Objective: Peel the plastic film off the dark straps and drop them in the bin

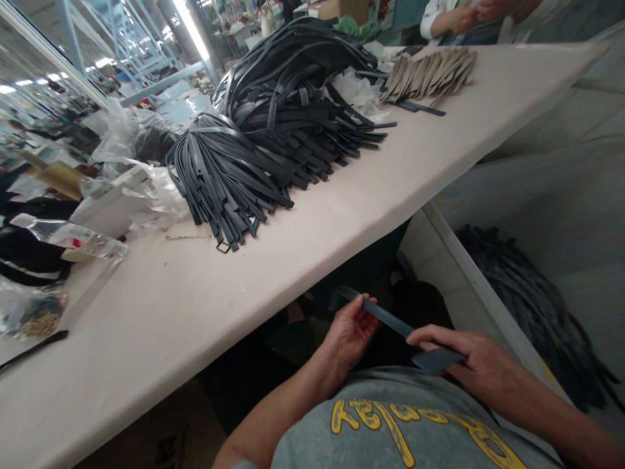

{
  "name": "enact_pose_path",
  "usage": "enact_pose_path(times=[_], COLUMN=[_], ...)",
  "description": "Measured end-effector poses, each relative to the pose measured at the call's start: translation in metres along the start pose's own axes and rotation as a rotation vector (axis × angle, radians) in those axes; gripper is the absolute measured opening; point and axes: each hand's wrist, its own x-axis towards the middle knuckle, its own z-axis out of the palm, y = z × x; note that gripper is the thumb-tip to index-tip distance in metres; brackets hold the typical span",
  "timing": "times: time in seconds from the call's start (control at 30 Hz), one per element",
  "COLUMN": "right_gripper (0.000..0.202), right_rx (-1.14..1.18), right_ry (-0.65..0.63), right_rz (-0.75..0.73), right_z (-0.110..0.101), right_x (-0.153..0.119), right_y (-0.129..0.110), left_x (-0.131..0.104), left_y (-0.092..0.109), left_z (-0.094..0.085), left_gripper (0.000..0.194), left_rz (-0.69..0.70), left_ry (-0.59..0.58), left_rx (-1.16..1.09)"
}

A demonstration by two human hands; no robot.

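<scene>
Left hand (349, 333): pinching strap (388, 317)
Right hand (471, 355): gripping same strap
Desk (146, 339): strap pile (293, 124)
Progress: one strap apparently underway; finished share unclear

one tilted head view looks forward and down, close over the shirt (410, 417), across the table (303, 234).

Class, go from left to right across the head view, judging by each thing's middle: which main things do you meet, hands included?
Clear plastic bottle → front bundle of dark straps → left hand → right hand → pile of dark strips.
</scene>
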Motion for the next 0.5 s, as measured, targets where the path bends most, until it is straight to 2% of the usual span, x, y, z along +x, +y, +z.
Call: enact_pose_path(times=[0.1,0.17,0.23,0.3,0.33,0.43,0.5], right_gripper=[0.035,0.031,0.031,0.036,0.038,0.030,0.024], right_rx=[-0.017,0.076,0.232,0.356,0.380,0.285,0.179], right_ry=[0.008,-0.011,-0.102,-0.195,-0.202,-0.072,0.048], right_rz=[-0.015,-0.080,-0.116,-0.117,-0.134,-0.288,-0.434], right_z=[0.016,0.023,0.021,0.014,0.009,0.001,0.003], right_x=[0.027,0.039,0.039,0.026,0.018,-0.003,-0.006], right_y=[-0.002,-0.002,0.000,0.004,0.007,0.010,0.009], left_x=[-0.008,-0.010,-0.010,-0.009,-0.009,-0.011,-0.013], left_y=[-0.010,-0.011,-0.007,0.001,0.004,0.009,0.007], left_z=[0.008,0.009,0.007,0.004,0.003,0.004,0.006], left_gripper=[0.010,0.011,0.012,0.012,0.011,0.010,0.010], left_rz=[-0.050,-0.076,-0.081,-0.064,-0.058,-0.060,-0.080], left_ry=[-0.102,-0.147,-0.131,-0.084,-0.061,-0.028,-0.043], left_rx=[0.041,0.064,0.063,0.045,0.035,0.020,0.033])
